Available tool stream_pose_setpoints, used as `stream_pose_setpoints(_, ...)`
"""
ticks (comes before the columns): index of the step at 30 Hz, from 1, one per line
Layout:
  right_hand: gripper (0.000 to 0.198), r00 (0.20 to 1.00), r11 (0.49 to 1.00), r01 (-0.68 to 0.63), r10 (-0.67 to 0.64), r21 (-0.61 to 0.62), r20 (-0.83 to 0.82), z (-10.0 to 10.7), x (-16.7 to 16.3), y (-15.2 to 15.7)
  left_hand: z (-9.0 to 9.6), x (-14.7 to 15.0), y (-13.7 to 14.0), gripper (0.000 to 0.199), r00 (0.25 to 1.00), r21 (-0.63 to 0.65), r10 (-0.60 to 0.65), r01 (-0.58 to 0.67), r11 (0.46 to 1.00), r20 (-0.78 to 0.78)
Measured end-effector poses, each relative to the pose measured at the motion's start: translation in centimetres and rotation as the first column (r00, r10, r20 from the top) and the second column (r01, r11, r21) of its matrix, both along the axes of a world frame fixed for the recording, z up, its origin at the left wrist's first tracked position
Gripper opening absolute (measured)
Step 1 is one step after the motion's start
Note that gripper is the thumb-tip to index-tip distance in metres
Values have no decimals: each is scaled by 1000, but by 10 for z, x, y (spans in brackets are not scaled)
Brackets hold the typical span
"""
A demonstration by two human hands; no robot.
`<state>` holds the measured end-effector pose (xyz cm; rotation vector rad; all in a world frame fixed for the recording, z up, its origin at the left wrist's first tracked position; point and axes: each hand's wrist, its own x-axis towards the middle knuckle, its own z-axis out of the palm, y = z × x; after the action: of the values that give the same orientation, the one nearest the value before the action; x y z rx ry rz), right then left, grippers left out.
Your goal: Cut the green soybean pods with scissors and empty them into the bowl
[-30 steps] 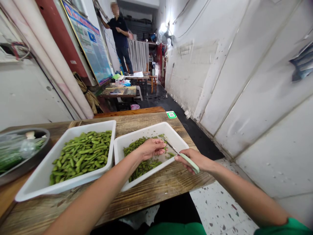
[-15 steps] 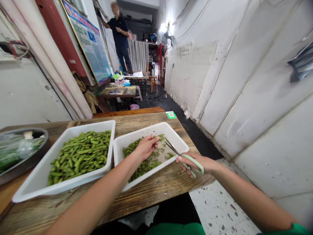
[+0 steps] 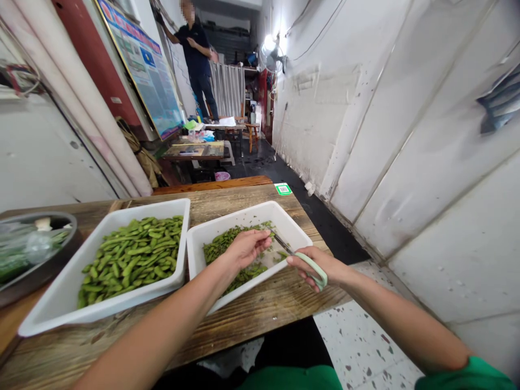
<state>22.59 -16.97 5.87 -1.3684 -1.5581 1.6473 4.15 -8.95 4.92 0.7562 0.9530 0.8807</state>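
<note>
My right hand [image 3: 319,264] grips the pale green handles of a pair of scissors [image 3: 284,245], whose blades point up and left over the right white tray [image 3: 290,226]. The blade tips meet the fingertips of my left hand [image 3: 249,248], which pinches a small edamame pod, mostly hidden by the fingers. Beneath my left hand, the right tray holds edamame pods [image 3: 219,245] and small green scraps. Left of it, a second white tray [image 3: 52,311] is heaped with edamame pods [image 3: 138,252].
Both trays rest on a wooden table [image 3: 227,200]. At far left stands a dark round pan [image 3: 75,233] with bagged greens. A QR card [image 3: 283,189] lies at the table's far corner. Further back, a person [image 3: 197,65] stands raised beside a wall poster [image 3: 142,65].
The scissors have moved slightly left and their blades have come to my left fingertips. My left hand has shifted a little right toward them. The view has drifted slightly.
</note>
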Motion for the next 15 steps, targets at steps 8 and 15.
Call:
stream_pose_setpoints(8,42,967,992,-71,43,-102,-253,-11,20,-1,37,-111,19,17,417,764,678,66,641,-605)
stream_pose_setpoints(15,40,953,990,-133,115,-48,-281,-13,33,2,46,-217,20,21,-471,375,453,254,892,-757)
